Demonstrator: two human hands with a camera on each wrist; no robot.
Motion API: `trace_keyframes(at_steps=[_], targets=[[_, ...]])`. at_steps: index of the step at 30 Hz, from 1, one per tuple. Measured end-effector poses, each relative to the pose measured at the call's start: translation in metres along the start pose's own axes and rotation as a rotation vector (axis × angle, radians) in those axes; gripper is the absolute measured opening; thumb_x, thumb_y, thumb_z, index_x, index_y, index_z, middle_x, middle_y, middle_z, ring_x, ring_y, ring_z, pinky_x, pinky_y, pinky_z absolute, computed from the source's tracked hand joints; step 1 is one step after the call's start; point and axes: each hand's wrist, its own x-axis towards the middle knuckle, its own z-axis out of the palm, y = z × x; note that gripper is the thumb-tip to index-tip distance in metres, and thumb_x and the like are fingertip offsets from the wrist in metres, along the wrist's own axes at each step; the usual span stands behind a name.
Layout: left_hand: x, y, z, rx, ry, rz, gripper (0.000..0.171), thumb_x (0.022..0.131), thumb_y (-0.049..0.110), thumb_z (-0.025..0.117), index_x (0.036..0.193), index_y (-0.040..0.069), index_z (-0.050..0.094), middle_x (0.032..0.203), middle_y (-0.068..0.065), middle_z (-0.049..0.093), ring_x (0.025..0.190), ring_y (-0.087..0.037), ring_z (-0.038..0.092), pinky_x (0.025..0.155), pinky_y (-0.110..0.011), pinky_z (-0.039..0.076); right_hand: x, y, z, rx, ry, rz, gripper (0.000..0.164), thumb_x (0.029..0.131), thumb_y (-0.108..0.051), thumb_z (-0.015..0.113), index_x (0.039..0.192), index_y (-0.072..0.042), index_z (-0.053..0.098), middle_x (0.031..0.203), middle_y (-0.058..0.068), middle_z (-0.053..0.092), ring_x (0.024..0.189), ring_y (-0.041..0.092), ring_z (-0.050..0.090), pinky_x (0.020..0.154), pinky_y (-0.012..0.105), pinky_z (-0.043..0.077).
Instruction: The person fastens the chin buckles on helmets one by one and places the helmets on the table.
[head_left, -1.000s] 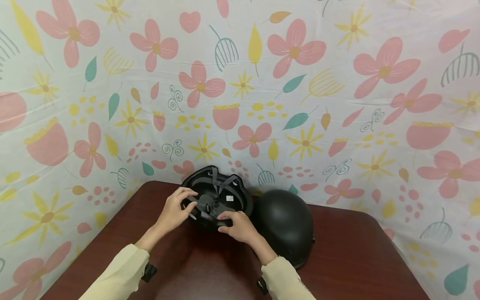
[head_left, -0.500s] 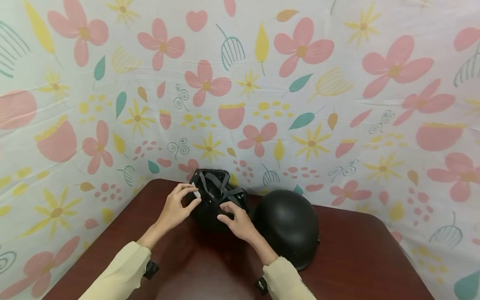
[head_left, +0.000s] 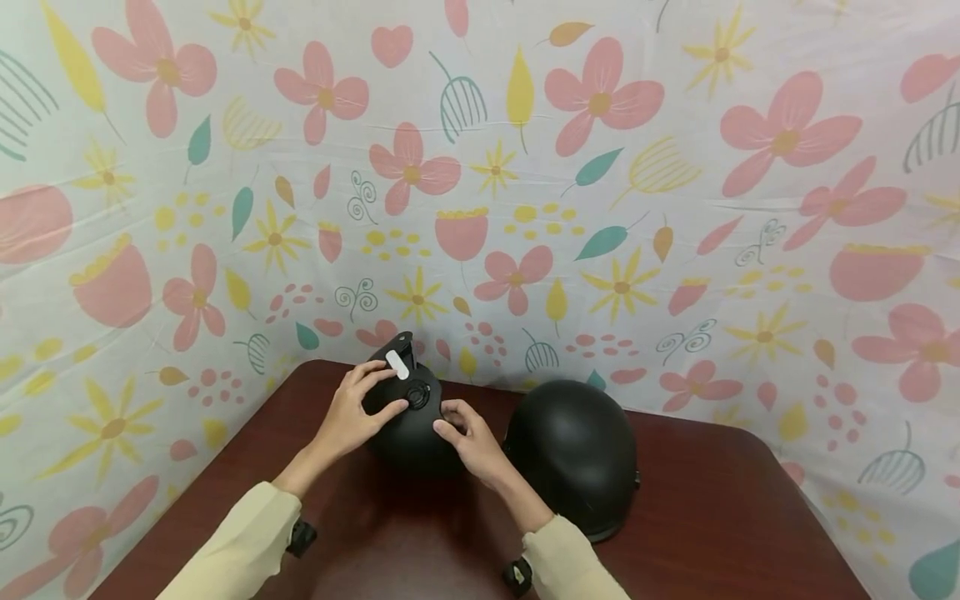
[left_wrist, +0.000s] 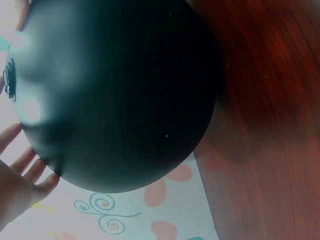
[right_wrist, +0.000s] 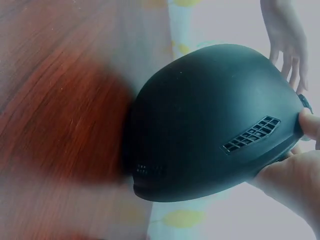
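Observation:
A matte black helmet (head_left: pixel 416 442) is tipped on the table toward the far left, its smooth shell facing me. Near its upper edge are a white sticker (head_left: pixel 397 365) and a round black knob (head_left: pixel 417 395). My left hand (head_left: pixel 351 414) holds its left side, thumb beside the knob and fingers by the sticker. With thumb on the shell, my right hand (head_left: pixel 477 443) grips the right edge. Meshed vent slots (right_wrist: pixel 252 135) show on the shell in the right wrist view. The inside of this helmet is hidden.
A second black helmet (head_left: pixel 577 454) sits dome up just right of my right hand. The dark red wooden table (head_left: pixel 697 517) reaches to a flower-printed cloth (head_left: pixel 480 183) hanging behind and at the sides.
The left helmet has turned over between my hands: its padded inside and grey straps faced me, and now its outer shell, knob and sticker do. The second helmet has stayed put.

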Motion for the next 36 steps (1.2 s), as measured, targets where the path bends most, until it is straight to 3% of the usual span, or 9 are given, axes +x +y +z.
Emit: trace_keyframes(at_steps=[6,10,16,20,25,27,32,36], targets=[[-0.002,-0.002,-0.005,-0.007,-0.053,-0.018,0.056,0.081,0.022,0.079,0.133,0.010,0.060,0.147,-0.019,0.045,0.135,-0.041,0.039,0.104,-0.065,0.035,0.003,-0.003,-0.001,0.134,-0.010,-0.023,0.029,0.102,-0.014,0.051,0.128,-0.003,0.043,0.128,0.025,0.057,0.110,0.025,0.059,0.089,0.031,0.048],[0.002,-0.001,-0.010,-0.011,-0.067,-0.015,0.061,0.083,0.024,0.078,0.138,0.013,0.056,0.151,-0.020,0.040,0.138,-0.041,0.035,0.104,-0.066,0.034,0.005,-0.011,-0.003,0.178,0.033,-0.055,0.026,0.102,-0.013,0.051,0.125,-0.002,0.045,0.115,0.024,0.063,0.097,0.015,0.060,0.086,0.027,0.047],[0.010,0.002,-0.017,0.002,-0.046,0.008,0.056,0.083,0.026,0.077,0.135,0.013,0.060,0.150,-0.018,0.042,0.139,-0.040,0.036,0.103,-0.064,0.037,0.004,-0.015,0.001,0.343,0.077,0.034,0.029,0.103,-0.015,0.049,0.128,-0.002,0.042,0.104,0.001,0.063,0.092,0.006,0.059,0.085,0.023,0.047],[0.012,0.002,-0.019,0.006,-0.048,-0.016,0.057,0.083,0.026,0.077,0.136,0.015,0.059,0.150,-0.018,0.041,0.138,-0.041,0.034,0.103,-0.065,0.036,0.002,-0.012,0.003,0.406,0.103,0.086,0.039,0.104,-0.023,0.047,0.136,-0.003,0.036,0.118,0.007,0.056,0.107,0.015,0.057,0.096,0.031,0.044],[0.008,0.000,-0.018,0.009,-0.093,-0.052,0.066,0.083,0.030,0.077,0.143,0.019,0.051,0.156,-0.018,0.031,0.143,-0.045,0.026,0.104,-0.070,0.032,0.000,-0.007,0.003,0.493,0.111,0.141,0.049,0.105,-0.026,0.043,0.146,-0.004,0.027,0.146,0.022,0.034,0.136,0.034,0.038,0.112,0.052,0.031],[0.008,-0.001,-0.018,0.005,-0.117,-0.077,0.071,0.083,0.032,0.076,0.146,0.021,0.046,0.158,-0.020,0.025,0.144,-0.048,0.021,0.103,-0.073,0.030,0.000,-0.005,0.002,0.532,0.113,0.156,0.051,0.105,-0.027,0.043,0.147,-0.005,0.024,0.150,0.023,0.029,0.137,0.032,0.038,0.111,0.049,0.035],[0.009,-0.003,-0.016,-0.012,-0.161,-0.158,0.081,0.083,0.036,0.076,0.152,0.027,0.035,0.162,-0.018,0.015,0.146,-0.049,0.016,0.103,-0.076,0.026,0.001,0.002,-0.003,0.589,0.143,0.173,0.052,0.105,-0.028,0.044,0.148,-0.009,0.022,0.149,0.020,0.032,0.123,0.018,0.051,0.099,0.031,0.046],[0.009,-0.002,-0.015,-0.012,-0.187,-0.178,0.084,0.082,0.039,0.076,0.153,0.028,0.032,0.163,-0.017,0.013,0.147,-0.048,0.015,0.104,-0.076,0.025,0.000,0.005,-0.009,0.540,0.149,0.163,0.058,0.105,-0.028,0.045,0.152,-0.012,0.016,0.149,0.022,0.037,0.128,0.021,0.050,0.108,0.039,0.042]])
